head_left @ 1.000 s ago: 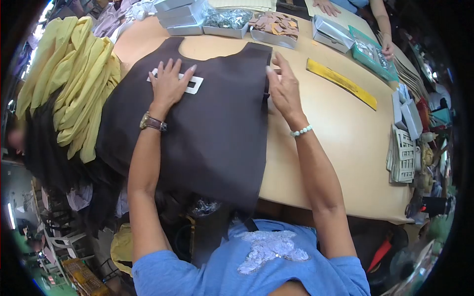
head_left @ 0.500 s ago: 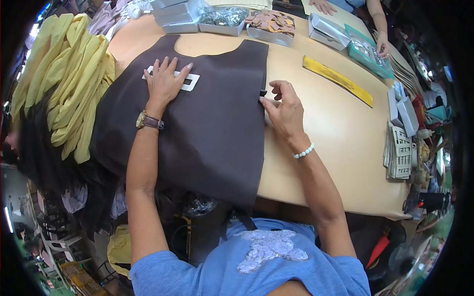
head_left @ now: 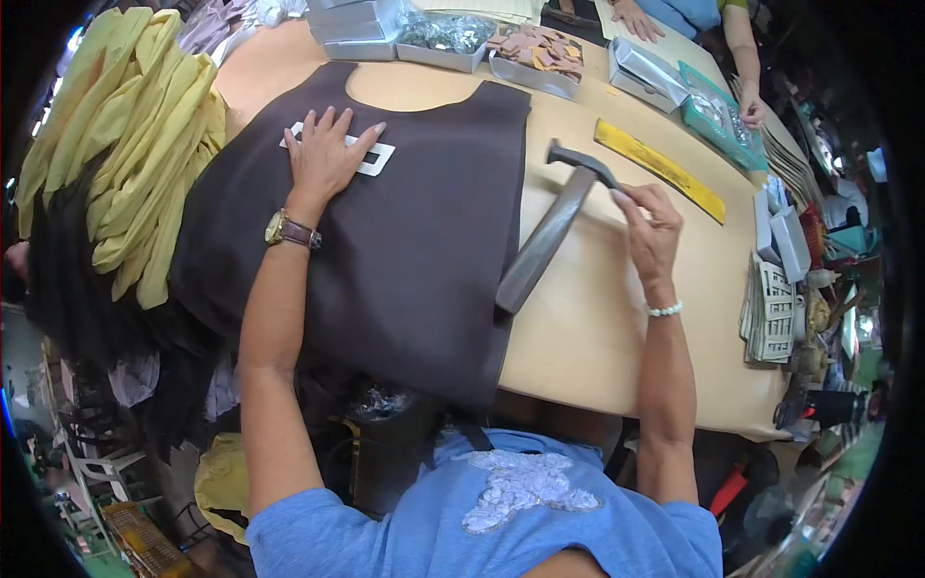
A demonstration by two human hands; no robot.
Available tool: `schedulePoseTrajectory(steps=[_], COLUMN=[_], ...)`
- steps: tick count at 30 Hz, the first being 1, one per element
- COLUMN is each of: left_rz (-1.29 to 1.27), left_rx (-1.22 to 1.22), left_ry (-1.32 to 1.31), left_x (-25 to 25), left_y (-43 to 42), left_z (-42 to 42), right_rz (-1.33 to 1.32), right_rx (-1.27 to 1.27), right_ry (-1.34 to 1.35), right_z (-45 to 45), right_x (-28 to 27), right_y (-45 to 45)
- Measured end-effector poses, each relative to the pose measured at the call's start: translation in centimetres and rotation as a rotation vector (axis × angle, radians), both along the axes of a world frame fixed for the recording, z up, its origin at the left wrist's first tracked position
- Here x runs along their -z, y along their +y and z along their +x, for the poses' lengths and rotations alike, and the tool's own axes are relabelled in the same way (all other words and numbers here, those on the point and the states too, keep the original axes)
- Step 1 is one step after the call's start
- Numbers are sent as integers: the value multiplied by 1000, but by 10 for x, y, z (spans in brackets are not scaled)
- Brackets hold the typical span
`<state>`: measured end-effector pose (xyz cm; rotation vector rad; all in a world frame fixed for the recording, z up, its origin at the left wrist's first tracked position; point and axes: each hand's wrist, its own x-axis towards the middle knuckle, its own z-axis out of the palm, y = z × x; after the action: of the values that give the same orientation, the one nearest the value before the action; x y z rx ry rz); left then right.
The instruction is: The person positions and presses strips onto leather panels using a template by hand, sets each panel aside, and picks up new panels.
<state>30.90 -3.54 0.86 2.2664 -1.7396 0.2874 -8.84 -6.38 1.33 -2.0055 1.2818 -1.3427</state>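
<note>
My left hand lies with fingers spread on a white rectangular frame with a cut-out. Underneath is a large dark brown cut piece with a curved notch at its top edge. My right hand is closed on the head end of a hammer, its fingertips pinching the thin side of the head. The hammer's dull grey handle slants down to the left. Its far end reaches the right edge of the dark piece. Whether the handle touches the table cannot be made out.
Yellow and black cloth is piled at left. Boxes of small parts line the back. A yellow bar lies at right on the tan table. Another person's hand is at a green tray.
My right hand has moved right from the dark piece's edge, and the hammer now shows in full, where only a small dark bit showed before. My left hand stays in place.
</note>
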Motion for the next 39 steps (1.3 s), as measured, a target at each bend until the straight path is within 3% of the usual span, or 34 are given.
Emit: schedulePoseTrajectory(steps=[5, 14, 17, 22, 24, 25, 26, 27, 28, 29, 30, 35, 37, 39], left_rz=[19, 17, 37, 105, 7, 21, -5, 46, 156, 215, 258, 397, 418, 381], left_rx=[-18, 5, -10, -28, 30, 40, 213, 314, 244, 284, 228, 84, 83, 87], left_ry=[3, -4, -23, -125, -128, -144, -198, -258, -306, -600, -445, -361, -383, -322], left_x=[-1, 1, -1, -3, -4, -2, 26, 20, 18, 29, 35, 9, 8, 18], left_y=[0, 0, 2, 1, 3, 1, -14, -15, -18, -26, -33, -22, -21, -28], left_z=[-2, 2, 0, 5, 5, 7, 47, 50, 49, 70, 78, 42, 43, 62], right_rz=[-30, -113, -116, -109, -47, -3, 63, 86, 108, 125, 135, 140, 210, 344], right_rx=[40, -185, -104, -108, -121, -133, -139, -99, -3, 84, 163, 1002, 1307, 1446], right_ry=[-118, -198, -29, 256, 321, 497, 668, 759, 753, 745, 738, 699, 440, 473], right_z=[0, 121, 131, 110, 85, 63, 39, 13, -12, -36, -59, -192, -245, -291], right_x=[-18, -23, 10, 14, 19, 21, 21, 19, 20, 21, 20, 52, 86, 113], right_y=[12, 35, 25, 42, 67, 82, 100, 119, 138, 159, 179, 260, 277, 289])
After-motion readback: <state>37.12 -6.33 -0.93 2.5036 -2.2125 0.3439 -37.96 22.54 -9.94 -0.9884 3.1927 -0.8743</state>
